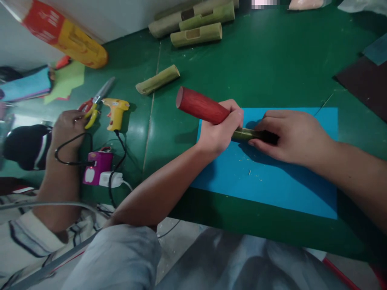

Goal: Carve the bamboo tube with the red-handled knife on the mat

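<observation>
Since bamboo piece (242, 135) could roll, my right hand (294, 135) pinches its dark end, presumably steadying; left hand (220, 127) closed round red handle (202, 105). Both above blue sheet (223, 177), near front edge of table (272, 72), likely catching crumbs (249, 172).

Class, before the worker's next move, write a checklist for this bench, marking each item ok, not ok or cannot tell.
1. Left hand grips the red wooden cylinder: ok.
2. Right hand is at the slim, dark green bamboo-like piece: ok.
3. Cylinder's lower end is in view: not ok, hidden by the hand.
4. Rectangular blue sheet is free of pale crumbs: not ok.
5. Yellow plastic glue gun is cool: cannot tell.
6. Co-worker's hand is apart from the worker's: ok.
</observation>
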Demonstrator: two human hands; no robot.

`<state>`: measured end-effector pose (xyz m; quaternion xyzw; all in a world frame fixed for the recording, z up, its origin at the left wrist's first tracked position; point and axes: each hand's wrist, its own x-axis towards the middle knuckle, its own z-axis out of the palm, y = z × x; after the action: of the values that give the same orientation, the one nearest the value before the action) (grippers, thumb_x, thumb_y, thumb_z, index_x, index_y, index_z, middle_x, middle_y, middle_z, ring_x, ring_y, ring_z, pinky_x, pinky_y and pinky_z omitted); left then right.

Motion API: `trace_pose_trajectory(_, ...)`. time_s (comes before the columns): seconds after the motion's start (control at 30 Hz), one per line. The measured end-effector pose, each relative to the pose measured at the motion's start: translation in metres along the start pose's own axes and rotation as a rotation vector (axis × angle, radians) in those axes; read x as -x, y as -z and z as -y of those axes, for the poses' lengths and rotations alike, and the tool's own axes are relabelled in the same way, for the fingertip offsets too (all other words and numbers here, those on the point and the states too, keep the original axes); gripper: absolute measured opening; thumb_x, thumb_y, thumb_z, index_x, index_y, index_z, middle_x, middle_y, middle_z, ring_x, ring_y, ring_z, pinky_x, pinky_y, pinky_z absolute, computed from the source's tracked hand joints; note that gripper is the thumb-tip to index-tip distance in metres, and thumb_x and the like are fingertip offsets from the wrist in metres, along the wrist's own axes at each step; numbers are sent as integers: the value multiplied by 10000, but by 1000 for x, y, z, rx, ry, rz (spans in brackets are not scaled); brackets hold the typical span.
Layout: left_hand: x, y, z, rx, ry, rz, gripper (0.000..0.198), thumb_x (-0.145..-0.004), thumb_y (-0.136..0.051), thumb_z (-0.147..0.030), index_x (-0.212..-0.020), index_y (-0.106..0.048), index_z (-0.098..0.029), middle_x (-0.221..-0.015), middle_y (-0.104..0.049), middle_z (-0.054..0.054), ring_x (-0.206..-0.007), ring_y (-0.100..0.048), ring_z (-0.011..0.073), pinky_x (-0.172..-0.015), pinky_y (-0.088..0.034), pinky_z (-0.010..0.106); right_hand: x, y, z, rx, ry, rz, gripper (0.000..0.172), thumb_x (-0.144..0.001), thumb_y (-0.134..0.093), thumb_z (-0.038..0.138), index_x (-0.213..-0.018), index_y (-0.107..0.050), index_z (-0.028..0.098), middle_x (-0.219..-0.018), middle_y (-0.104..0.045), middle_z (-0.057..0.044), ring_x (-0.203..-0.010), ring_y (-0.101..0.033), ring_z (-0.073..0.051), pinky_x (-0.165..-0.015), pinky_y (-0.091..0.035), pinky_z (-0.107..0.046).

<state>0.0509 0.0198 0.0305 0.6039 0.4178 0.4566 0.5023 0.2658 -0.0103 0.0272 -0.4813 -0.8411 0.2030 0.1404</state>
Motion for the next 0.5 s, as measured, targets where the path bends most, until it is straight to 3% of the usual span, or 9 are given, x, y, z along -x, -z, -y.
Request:
trace_pose_trajectory(0.2, -2, -3, 0, -55, 94, -23, 374, -957, -727, -201, -613, -583, -229, -608, -533, -18, -613, -536, 127, -636, -498, 289, 1, 0, -1, -9, 17, -12, 280, -1059, -633, 497, -954, -767, 275, -924, -771, -94, -891, -714, -299, -681, -376, -394)
trace_pose_trajectory(0.5, -2, -2, 2, -47, 60, 3, 348, -937, -704, -214, -612, -582, -231, -623, -544, -13, -611, -512, 123, -631, -473, 286, 0, 1, 2, -13, -13, 14, 289, -1047, -645, 501, -961, -775, 257, -929, -761, -110, -909, -726, -329, -697, -372, -400)
